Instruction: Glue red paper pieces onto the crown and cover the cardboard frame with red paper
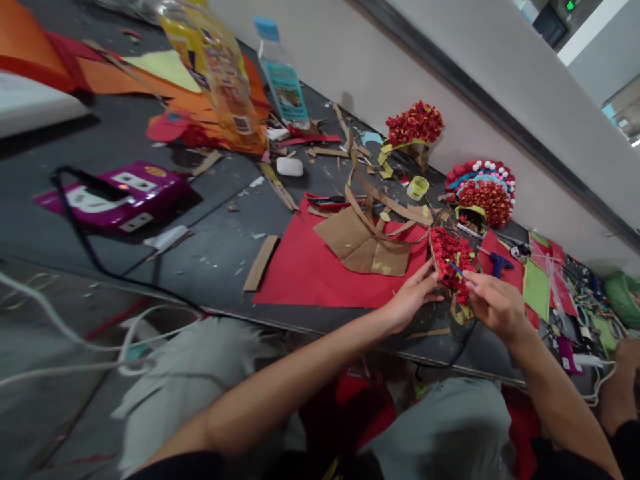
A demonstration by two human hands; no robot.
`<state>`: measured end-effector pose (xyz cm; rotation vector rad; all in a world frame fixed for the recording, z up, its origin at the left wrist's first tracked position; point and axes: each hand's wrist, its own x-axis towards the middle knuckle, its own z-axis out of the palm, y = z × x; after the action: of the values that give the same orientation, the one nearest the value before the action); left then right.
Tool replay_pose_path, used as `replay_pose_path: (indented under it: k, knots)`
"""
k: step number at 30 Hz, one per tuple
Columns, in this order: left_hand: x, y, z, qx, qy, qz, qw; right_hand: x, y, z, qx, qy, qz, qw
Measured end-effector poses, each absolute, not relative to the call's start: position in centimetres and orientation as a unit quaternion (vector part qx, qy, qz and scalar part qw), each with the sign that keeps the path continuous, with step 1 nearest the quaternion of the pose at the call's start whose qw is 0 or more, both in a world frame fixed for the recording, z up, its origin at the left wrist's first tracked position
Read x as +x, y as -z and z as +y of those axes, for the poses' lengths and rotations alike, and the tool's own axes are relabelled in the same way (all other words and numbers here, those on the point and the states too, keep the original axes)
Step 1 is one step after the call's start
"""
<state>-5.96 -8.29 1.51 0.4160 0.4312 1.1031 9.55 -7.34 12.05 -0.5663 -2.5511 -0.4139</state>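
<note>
A piece covered with red crumpled paper and yellow flecks (449,257) is between my hands, near the table's front edge. My left hand (416,293) grips its left side, thumb up and fingers underneath. In my right hand (495,303) a thin blue stick (455,268) is pinched, its tip against the red ruffles. I cannot make out what kind of tool the stick is. To the left, a folded brown cardboard shape with strips (367,243) lies on a red paper sheet (300,277). A small yellow tub (418,188) stands behind the red piece.
Two decorated red pieces, one plain (415,125) and one with pom-poms (487,190), stand by the wall. A blue glue gun (500,265) lies right. Bottles (285,87), a purple power strip (120,197) and cardboard scraps lie left. Another person's hand (628,360) shows at the right edge.
</note>
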Motion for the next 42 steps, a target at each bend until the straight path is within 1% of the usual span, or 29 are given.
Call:
replay_pose_path:
  k: [5,11,13,17,20,23,25,28,30,32,38,42]
  knots:
    - [-5.9,-1.6,-8.3,0.197,-0.518,0.203,0.807,10.1,-12.6,-9.5,-0.198,0.143,-0.927,0.284]
    - [-5.9,-1.4,-8.2,0.193,-0.517,0.205,0.808,10.5,-13.5,-9.9,-0.245,0.132,-0.898,0.34]
    - [-5.8,-1.4,-8.3,0.194,-0.517,0.205,0.808,10.4,-13.5,-9.3,-0.239,0.131,-0.903,0.332]
    - [-5.8,-1.4,-8.3,0.199,-0.517,0.207,0.806,10.3,-13.1,-8.6,-0.199,0.129,-0.931,0.279]
    - [-5.9,-1.6,-8.3,0.21,-0.518,0.207,0.803,10.9,-13.0,-9.0,-0.189,0.134,-0.931,0.282]
    - [-5.9,-1.6,-8.3,0.216,-0.519,0.208,0.8,11.2,-13.1,-9.3,-0.217,0.121,-0.916,0.314]
    - [-5.9,-1.5,-8.2,0.215,-0.519,0.207,0.801,11.1,-13.1,-9.2,-0.246,0.099,-0.895,0.359]
    - [-5.9,-1.4,-8.2,0.207,-0.517,0.205,0.804,10.4,-13.0,-8.5,-0.29,0.024,-0.86,0.42]
    - [-5.9,-1.3,-8.2,0.202,-0.517,0.205,0.806,10.1,-13.0,-7.8,-0.317,-0.035,-0.842,0.435]
    - [-5.9,-1.3,-8.1,0.2,-0.516,0.208,0.807,10.1,-13.0,-7.3,-0.336,-0.064,-0.828,0.444]
    - [-5.9,-1.3,-8.1,0.206,-0.515,0.206,0.806,10.8,-13.5,-6.9,-0.36,-0.057,-0.788,0.496]
    - [-6.0,-1.4,-8.1,0.203,-0.514,0.209,0.807,10.7,-13.4,-7.0,-0.382,-0.087,-0.779,0.49]
